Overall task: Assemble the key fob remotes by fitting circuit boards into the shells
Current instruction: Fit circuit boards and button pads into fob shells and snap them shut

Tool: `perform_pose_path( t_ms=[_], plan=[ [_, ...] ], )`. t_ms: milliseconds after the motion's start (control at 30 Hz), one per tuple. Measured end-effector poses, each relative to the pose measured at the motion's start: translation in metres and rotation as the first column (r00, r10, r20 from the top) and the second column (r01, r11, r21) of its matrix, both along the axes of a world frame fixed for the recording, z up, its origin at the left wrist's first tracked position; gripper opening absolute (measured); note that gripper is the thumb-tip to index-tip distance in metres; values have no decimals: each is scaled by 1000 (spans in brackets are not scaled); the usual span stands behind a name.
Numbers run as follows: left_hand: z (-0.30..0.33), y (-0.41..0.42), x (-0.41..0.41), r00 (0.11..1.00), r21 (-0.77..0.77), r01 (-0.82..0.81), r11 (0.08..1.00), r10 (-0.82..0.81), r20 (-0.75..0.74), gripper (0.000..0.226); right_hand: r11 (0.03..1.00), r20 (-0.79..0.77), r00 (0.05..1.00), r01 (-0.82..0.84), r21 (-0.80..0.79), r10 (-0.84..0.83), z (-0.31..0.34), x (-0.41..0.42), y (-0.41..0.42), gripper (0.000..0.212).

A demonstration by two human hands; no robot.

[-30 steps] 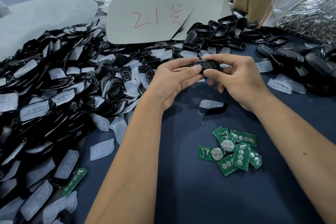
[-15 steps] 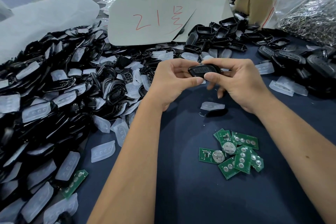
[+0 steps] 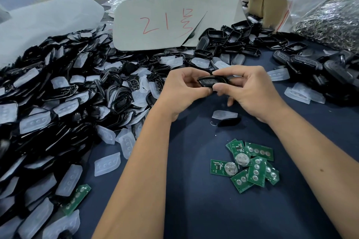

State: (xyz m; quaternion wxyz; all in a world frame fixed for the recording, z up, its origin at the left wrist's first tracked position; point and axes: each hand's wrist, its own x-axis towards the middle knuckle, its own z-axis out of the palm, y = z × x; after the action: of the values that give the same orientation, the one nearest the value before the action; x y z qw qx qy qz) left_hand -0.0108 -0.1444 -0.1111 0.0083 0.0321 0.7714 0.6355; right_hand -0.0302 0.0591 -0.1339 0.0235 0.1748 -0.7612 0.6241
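Bare left hand [image 3: 182, 91], bare right hand [image 3: 250, 91], forearms uncovered, no sleeves, short trimmed nails

The key fob shell [image 3: 208, 82] was glossy black plastic, above a matt dark-blue cloth table cover [image 3: 194, 209]. Below it lay green circuit boards [image 3: 250, 165] with shiny metal discs; left of it, frosted translucent rubbery button pads [image 3: 107, 164].

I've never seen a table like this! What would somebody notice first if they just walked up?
Probably the huge heap of black shells and milky rubber pads spilling over the left side of the table. Next, in the middle, the left hand and right hand pinching one black key fob between them. Nearer, a little cluster of bright green circuit boards stands out against the dark blue table.
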Motion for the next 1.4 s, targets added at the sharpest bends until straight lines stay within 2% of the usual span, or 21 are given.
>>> perform_pose_path(
  t_ms=[267,367,500,600,767,900,1033,1167,1267,1333,1400],
  plan=[
    [5,1,3,998,71,5,997,-9,56,37,996,-56,998,31,80,-26,5,4,-2,35],
    [5,0,2,997,101,1,995,-8,75,37,987,-148,988,64,145,-42,9,8,-4,33],
    [6,0,1,991,211,15,977,-42,126,35,956,-288,956,133,261,-55,13,13,-10,20],
    [7,3,1,987,248,12,969,-52,154,32,935,-332,940,182,305,-74,16,15,-12,16],
    [9,3,1,983,212,22,977,-60,176,34,921,-246,951,259,291,-190,14,11,-7,34],
    [11,2,2,980,203,19,979,-59,191,34,943,-75,966,256,211,-246,10,2,-2,34],
    [13,1,3,973,233,5,972,-59,223,23,958,-35,969,249,144,-246,5,-2,-1,20],
    [15,6,4,974,174,-36,984,-4,225,13,941,-45,957,290,176,-287,6,-5,-3,20],
    [17,2,4,981,27,8,1000,-13,193,17,906,-131,946,322,275,-296,12,-7,-4,19],
    [20,-7,4,984,-79,28,997,-14,179,19,849,-223,931,357,389,-290,18,-8,-5,10],
    [22,-16,3,987,-165,33,986,-6,161,18,778,-313,887,452,437,-340,24,-11,-8,15]
  ],
)
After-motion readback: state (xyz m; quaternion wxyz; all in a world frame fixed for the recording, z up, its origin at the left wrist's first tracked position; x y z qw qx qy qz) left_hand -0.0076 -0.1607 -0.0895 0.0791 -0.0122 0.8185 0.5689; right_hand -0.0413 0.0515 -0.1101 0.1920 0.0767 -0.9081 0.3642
